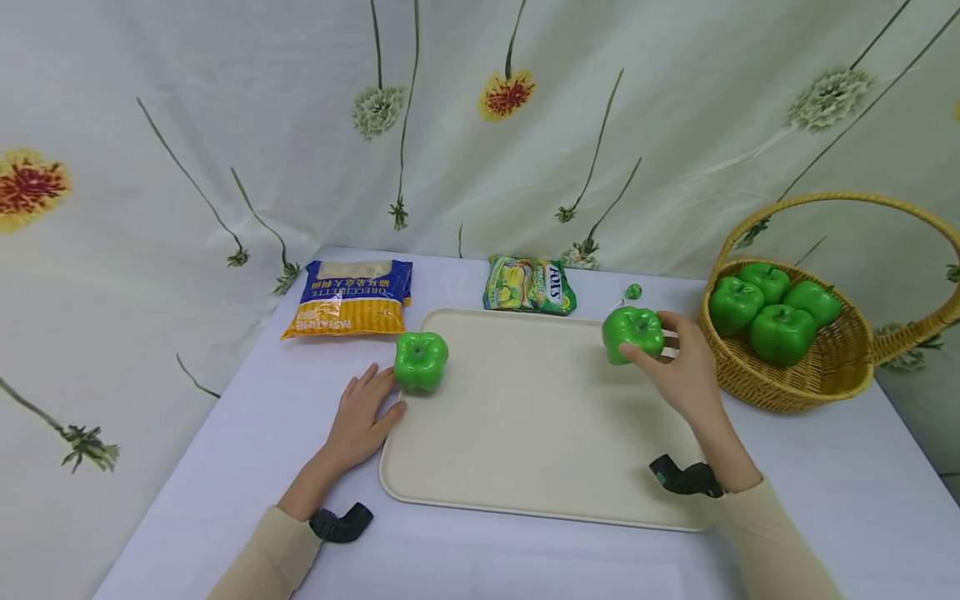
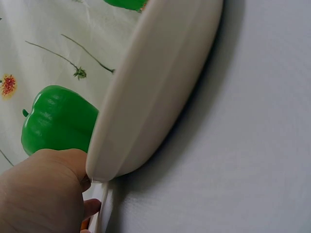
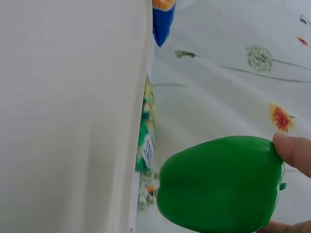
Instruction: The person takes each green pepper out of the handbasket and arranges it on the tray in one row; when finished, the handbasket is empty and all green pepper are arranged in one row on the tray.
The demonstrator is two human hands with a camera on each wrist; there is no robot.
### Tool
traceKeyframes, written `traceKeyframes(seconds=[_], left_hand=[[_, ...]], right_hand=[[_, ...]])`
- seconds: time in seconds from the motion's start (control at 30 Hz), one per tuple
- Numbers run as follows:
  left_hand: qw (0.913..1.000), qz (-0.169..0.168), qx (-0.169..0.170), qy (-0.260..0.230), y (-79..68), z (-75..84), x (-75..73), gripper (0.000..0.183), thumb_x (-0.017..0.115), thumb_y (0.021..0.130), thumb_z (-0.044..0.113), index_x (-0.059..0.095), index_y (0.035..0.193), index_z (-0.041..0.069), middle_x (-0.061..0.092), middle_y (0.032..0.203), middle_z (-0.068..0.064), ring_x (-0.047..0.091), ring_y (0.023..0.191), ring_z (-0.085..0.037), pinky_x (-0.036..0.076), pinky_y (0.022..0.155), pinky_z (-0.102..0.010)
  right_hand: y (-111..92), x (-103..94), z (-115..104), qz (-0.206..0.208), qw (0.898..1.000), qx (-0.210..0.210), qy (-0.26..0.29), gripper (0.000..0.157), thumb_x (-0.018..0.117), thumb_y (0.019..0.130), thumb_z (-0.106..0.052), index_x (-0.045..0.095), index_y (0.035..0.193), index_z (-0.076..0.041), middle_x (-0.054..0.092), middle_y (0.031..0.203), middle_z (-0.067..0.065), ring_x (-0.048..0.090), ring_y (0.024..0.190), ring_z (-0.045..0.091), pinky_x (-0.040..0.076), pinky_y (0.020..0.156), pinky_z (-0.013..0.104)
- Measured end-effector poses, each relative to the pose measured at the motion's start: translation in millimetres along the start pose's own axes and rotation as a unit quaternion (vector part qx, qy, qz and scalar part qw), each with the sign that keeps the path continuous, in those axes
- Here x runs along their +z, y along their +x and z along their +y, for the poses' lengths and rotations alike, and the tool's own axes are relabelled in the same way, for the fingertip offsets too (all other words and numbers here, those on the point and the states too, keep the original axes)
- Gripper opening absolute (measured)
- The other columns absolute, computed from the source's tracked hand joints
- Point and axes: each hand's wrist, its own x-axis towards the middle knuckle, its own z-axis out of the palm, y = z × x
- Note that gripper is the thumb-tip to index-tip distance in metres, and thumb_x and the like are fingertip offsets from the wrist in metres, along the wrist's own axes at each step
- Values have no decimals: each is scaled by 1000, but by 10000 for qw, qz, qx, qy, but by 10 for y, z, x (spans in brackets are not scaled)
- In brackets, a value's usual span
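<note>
A green bell pepper (image 3: 221, 184) is held between the thumb and fingers of my right hand (image 1: 684, 367), above the right part of a cream tray (image 1: 517, 417). Its stem end faces the hand in the right wrist view. A second green bell pepper (image 1: 421, 361) sits at the tray's left edge. My left hand (image 1: 363, 421) lies beside that pepper with fingers spread, resting at the tray's left rim. In the left wrist view the left hand (image 2: 43, 191) appears against the tray's outer wall (image 2: 150, 97), with the pepper (image 2: 58, 119) beyond it.
A wicker basket (image 1: 847, 385) with a tall handle stands at the right, holding several green peppers (image 1: 782, 333). Behind the tray lie an orecchiette pasta bag (image 1: 348, 298) and a green Fox's candy bag (image 1: 528, 285). A small green item (image 1: 633, 292) lies near the back edge.
</note>
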Motion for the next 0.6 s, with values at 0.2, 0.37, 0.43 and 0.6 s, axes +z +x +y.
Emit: traceKeyframes(seconds=[0.2,0.37,0.43,0.6], left_hand=[[10000,-2,-19,-70,6,9,4,51,56,95,20,48,141,-1,46,148,-22,24,145,-46,10,117,-66],[10000,-7,-34,-57,10,16,3,51,56,95,20,47,141,-1,46,148,-22,24,145,-46,10,117,-66],[10000,-5,-44,-31,11,13,4,52,56,95,20,47,141,-1,46,148,-22,24,145,-46,10,117,-66],[10000,8,-51,-28,9,5,1,52,56,95,19,47,141,-2,45,148,-22,23,145,-46,10,117,-67]], right_hand=[[-7,415,-226,-582,9978,-149,269,75,78,84,-31,42,141,1,48,138,21,56,116,38,56,89,50],[-26,689,-428,-817,9954,-174,476,74,80,81,-29,44,140,-1,50,134,18,57,113,35,56,89,47],[-36,785,-495,-905,9944,-200,516,75,81,80,-30,44,139,-2,51,132,17,58,111,34,56,88,46],[-54,1005,-619,-1092,9921,-277,550,73,81,79,-33,48,137,-4,54,129,15,59,107,30,56,85,43]])
